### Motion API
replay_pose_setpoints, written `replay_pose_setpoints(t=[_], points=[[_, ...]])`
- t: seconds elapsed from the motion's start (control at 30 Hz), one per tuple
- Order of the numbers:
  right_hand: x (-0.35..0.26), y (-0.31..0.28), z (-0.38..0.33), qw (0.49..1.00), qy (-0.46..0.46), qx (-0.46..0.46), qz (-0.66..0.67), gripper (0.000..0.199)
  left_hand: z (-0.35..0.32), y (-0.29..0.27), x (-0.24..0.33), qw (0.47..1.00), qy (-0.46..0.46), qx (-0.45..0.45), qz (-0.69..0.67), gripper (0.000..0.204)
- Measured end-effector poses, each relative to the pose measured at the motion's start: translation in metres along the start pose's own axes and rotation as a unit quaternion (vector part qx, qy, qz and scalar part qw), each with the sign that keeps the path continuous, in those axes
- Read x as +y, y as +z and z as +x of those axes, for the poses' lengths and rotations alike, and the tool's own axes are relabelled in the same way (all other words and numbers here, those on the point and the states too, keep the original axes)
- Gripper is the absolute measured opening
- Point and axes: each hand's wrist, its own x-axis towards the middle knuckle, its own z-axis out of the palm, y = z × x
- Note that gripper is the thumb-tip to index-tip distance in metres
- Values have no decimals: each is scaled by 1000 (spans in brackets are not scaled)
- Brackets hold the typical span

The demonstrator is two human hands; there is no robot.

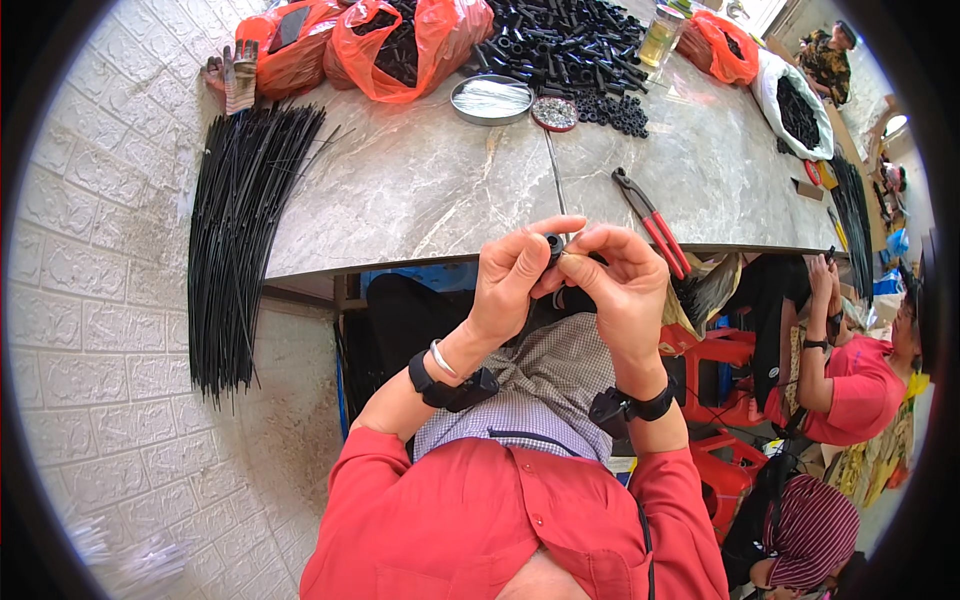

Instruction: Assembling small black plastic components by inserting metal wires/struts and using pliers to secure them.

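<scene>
Just beyond the table's near edge, my two hands meet. My left hand [512,278] grips a small black tubular plastic piece [554,247] with a round hole facing up, between thumb and fingers. My right hand [622,278] is closed in a pinch right beside that piece; what sits between its fingertips is too small to make out. A thin dark rod [556,172] runs across the tabletop to my fingertips; whether either hand holds it is hidden. To the right of my hands lie red-handled pliers [652,222].
Black rods [245,240] overhang the table [400,190] at left. At the back are a dish of thin pale strips [491,98], a dish of tiny metal parts [555,113], a heap of black plastic pieces [570,45] and red bags [410,50]. People sit at right.
</scene>
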Motion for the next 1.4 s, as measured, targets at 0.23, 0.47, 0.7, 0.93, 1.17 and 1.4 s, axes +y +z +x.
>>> replay_pose_setpoints(t=[0.23,0.47,0.7,0.93,1.17,1.4], points=[[-6,4,-2,1000,-17,14,-5,26,2,6,1,1000,29,2,-10,47],[2,-9,5,1000,25,-3,18,29,2,4,2,999,23,5,-41,48],[-6,-7,5,999,34,10,-7,18,4,11,1,999,13,-12,-35,50],[0,3,5,998,52,4,35,15,-3,1,4,1000,-2,9,-23,58],[5,-1,3,999,33,6,34,13,-1,-1,0,1000,-14,-12,0,55],[6,-1,9,998,42,-25,41,12,4,-5,0,999,-23,24,7,53]])
